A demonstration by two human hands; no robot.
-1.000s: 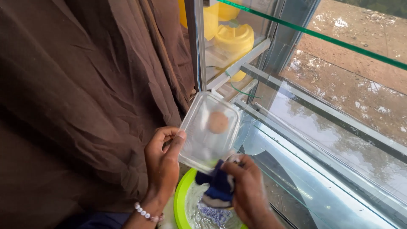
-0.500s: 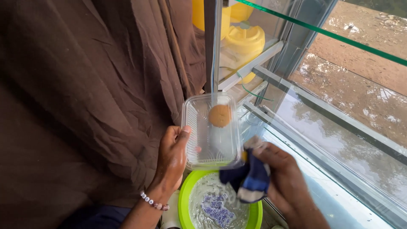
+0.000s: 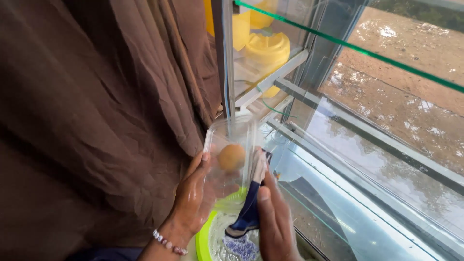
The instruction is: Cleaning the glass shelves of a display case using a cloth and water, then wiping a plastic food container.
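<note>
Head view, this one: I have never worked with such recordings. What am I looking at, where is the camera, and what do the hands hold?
There is no machine here. A person wears a camera on the head, so the picture looks down at that person's own two bare hands.

The left hand, with a beaded bracelet at the wrist, holds a clear plastic container tilted up on its side. A round tan thing shows in or through it; I cannot tell what it is. The right hand presses a blue and white cloth against the container.

Below the hands is a green basin with soapy water. To the left hangs a brown curtain. To the right are the panes of a glass case, with yellow plastic jugs behind it.
</note>
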